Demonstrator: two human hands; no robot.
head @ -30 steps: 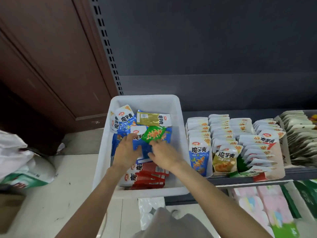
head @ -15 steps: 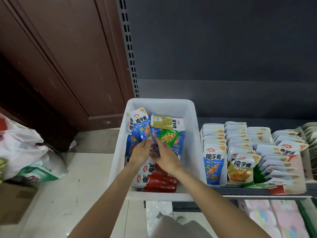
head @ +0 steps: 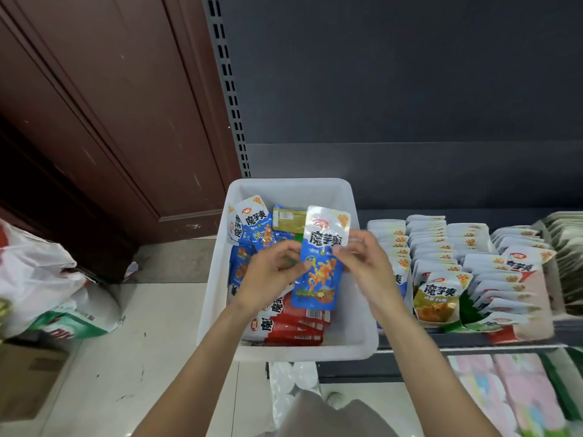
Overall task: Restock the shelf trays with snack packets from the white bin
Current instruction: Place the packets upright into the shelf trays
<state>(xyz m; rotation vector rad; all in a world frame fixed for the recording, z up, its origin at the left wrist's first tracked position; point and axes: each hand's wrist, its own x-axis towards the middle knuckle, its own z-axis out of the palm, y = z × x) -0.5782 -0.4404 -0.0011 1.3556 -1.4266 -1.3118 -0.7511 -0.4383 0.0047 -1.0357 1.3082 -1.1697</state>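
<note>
Both hands are raised over the white bin [head: 362,345], holding one blue snack packet [head: 320,263] upright between them. The left hand [head: 271,275] pinches the packet's left edge about halfway down, thumb and fingers curled onto it. The right hand [head: 366,263] meets the packet's right edge near the white top band, its fingers bent toward it; the hand is motion-blurred, so how firmly it grips cannot be told. The packet faces the camera, white at the top with printed characters, blue below with an orange picture, and it hangs above the bin's contents, lifted clear of them.

Under the hands, the bin holds more blue packets [head: 252,228] toward its far left corner, an olive-gold packet [head: 288,219] lying flat at the back, and a stack of red packets [head: 293,326] at the near end. A sliver of green shows behind the left hand's fingers.

Just right of the bin, the shelf trays [head: 536,329] hold rows of packets standing on edge; a yellow-fronted packet [head: 437,298] faces forward at the head of one row. The row nearest the bin is partly hidden by the right wrist.

On the floor at left lies a white plastic bag [head: 38,279], beside a brown wooden door [head: 110,105].
</note>
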